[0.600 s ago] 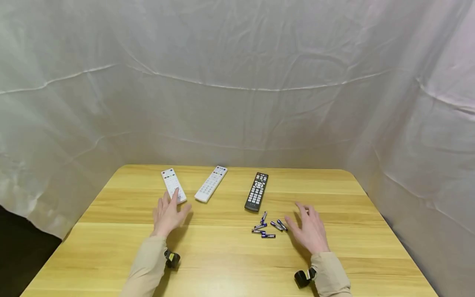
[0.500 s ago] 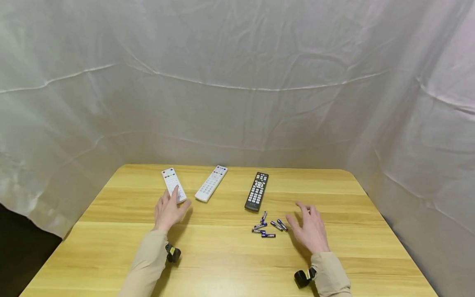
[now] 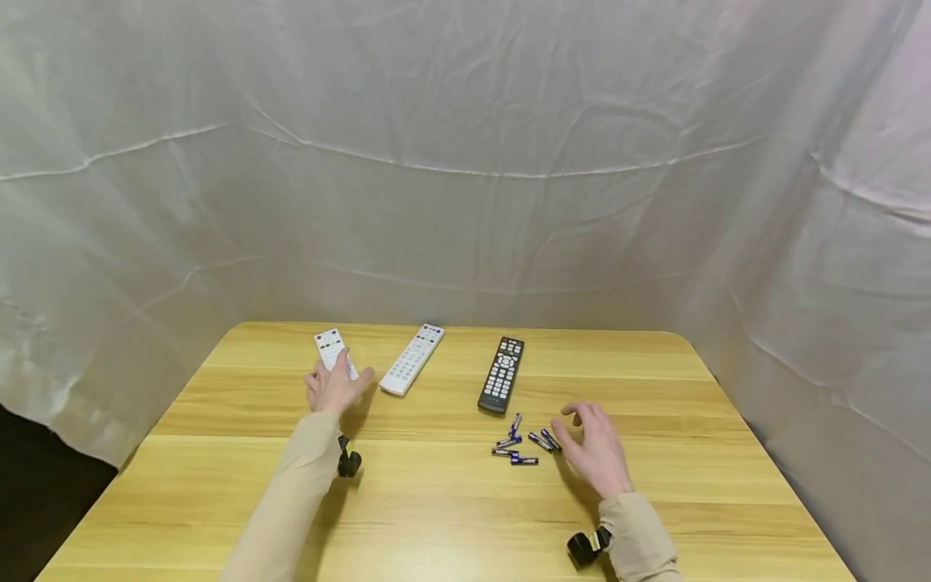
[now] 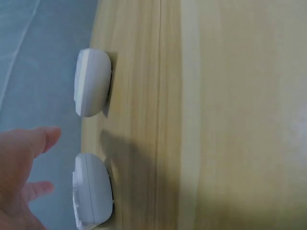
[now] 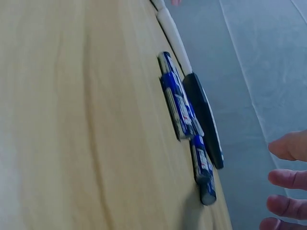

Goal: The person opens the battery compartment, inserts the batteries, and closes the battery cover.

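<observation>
My left hand (image 3: 337, 390) reaches over the near half of a white remote control (image 3: 330, 347) at the far left. In the left wrist view the thumb and a finger stand spread above that remote (image 4: 93, 191), with a gap below them; other fingertips are hidden. My right hand (image 3: 595, 454) hovers just right of two batteries (image 3: 541, 441), its fingers loosely bent and nothing held. Several more blue-and-silver batteries (image 3: 507, 442) lie left of those two. The right wrist view has the fingers (image 5: 288, 178) apart from the batteries (image 5: 178, 108).
A second white remote control (image 3: 412, 360) lies right of the first. Farther right is a black remote control (image 3: 502, 374), behind the batteries. All rest buttons up on a wooden table (image 3: 436, 501). A pale grey curtain (image 3: 465, 226) hangs behind the table and along its sides.
My left hand has moved forward, farther over the left white remote. My right hand has shifted slightly left toward the two batteries, its fingers more bent. The remotes and batteries stay put.
</observation>
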Demonstrator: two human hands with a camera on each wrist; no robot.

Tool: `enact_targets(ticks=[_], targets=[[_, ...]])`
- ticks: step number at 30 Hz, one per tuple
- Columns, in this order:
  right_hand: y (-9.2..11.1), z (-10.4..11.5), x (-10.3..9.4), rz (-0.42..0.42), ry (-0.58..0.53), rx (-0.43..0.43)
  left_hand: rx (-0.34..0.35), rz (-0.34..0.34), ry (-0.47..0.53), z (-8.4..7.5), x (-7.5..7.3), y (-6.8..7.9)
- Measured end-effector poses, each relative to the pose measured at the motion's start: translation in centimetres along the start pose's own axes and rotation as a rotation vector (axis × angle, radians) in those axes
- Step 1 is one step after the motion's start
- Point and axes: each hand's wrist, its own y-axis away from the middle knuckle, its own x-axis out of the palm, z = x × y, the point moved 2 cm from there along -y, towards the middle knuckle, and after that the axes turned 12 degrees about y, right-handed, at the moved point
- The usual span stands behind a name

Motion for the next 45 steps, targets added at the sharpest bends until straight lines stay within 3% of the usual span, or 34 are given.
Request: enact_targets(ticks=[9, 16, 26, 34, 45], targets=[[-0.1, 1.1, 0.7, 0.016, -0.007, -0.024, -0.053, -0.014, -0.038, 0.3, 0.2, -1.4], [-0.2, 1.5, 0.9, 0.034, 0.010, -0.028, -0.094, -0.057, -0.002, 1.1, 0.9, -2.7], [-0.1, 1.9, 1.3, 0.024, 0.000, -0.039, -0.085, -0.099, 0.069, 1.4, 1.5, -3.3], [-0.1, 1.8, 1.6, 0.014, 0.011, -0.053, -0.060, -0.115, 0.082, 1.6, 1.7, -3.1], [-0.2, 1.9, 1.7, 0.027, 0.018, -0.045, 0.016, -0.123, 0.163, 0.7, 1.9, -1.3]])
